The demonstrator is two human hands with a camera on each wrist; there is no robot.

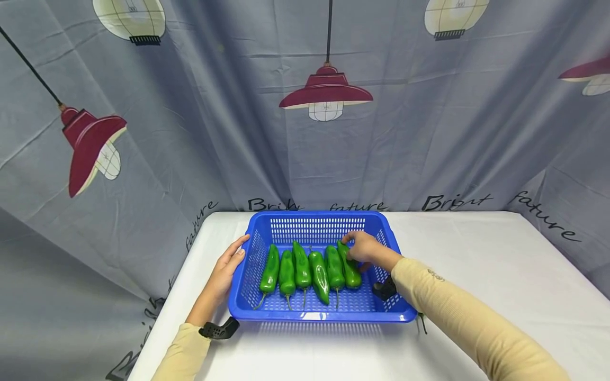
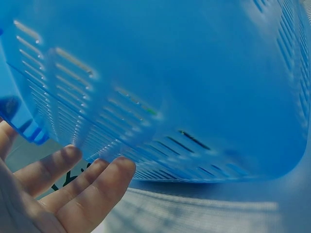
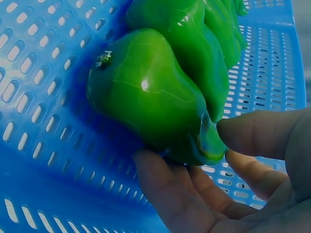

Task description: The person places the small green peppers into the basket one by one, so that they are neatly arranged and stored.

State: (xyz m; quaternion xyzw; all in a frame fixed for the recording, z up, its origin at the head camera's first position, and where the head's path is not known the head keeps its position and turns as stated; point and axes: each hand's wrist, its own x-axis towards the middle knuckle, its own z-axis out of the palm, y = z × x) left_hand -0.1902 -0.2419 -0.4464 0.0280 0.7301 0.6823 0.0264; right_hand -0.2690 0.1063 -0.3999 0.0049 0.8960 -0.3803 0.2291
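A blue plastic basket [image 1: 324, 316] with slotted walls stands on the white table, holding several long green peppers [image 1: 287, 273] in a side-by-side row. At the basket's left side is my left hand [image 1: 227, 267], its fairly straight fingers touching the outer wall below the rim, as the left wrist view also shows. Inside the basket, my right hand [image 1: 364, 248] pinches the tip of the rightmost green pepper [image 1: 351, 272] between thumb and fingers. In the right wrist view that pepper [image 3: 146, 87] lies on the basket floor against its neighbour.
A thin green stem [image 1: 422, 323] pokes out beside the basket's front right corner; the right sleeve [image 1: 457, 301] hides what it belongs to. The white table [image 1: 476, 254] extends to the right. A grey curtain [image 1: 238, 132] with printed lamps hangs behind.
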